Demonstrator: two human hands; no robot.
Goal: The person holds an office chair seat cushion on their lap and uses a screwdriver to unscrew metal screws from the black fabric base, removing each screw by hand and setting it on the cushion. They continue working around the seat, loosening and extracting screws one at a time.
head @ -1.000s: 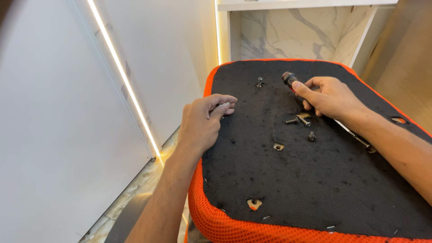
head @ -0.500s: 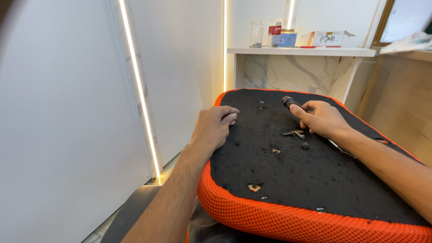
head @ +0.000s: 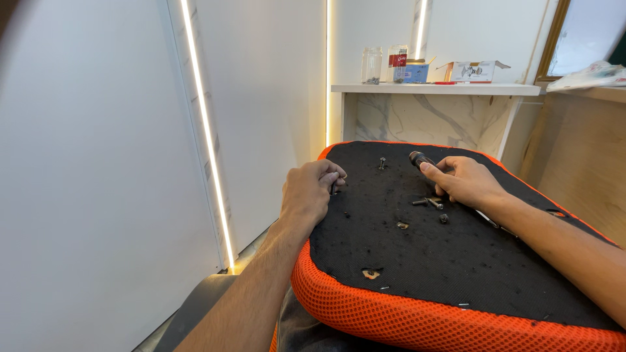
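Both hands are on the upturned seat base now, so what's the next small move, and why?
Probably bring the right hand with its dark tool over to the left hand, whose fingers pinch a small bolt at the seat base; other loose bolts lie unplaced.

One orange-edged seat cushion (head: 417,319), two hands on it, left (head: 306,195) and right (head: 466,182), about four loose bolts (head: 427,203) on the black fabric, one glass jar (head: 372,65), one open cardboard box (head: 473,70) on one shelf (head: 430,89)
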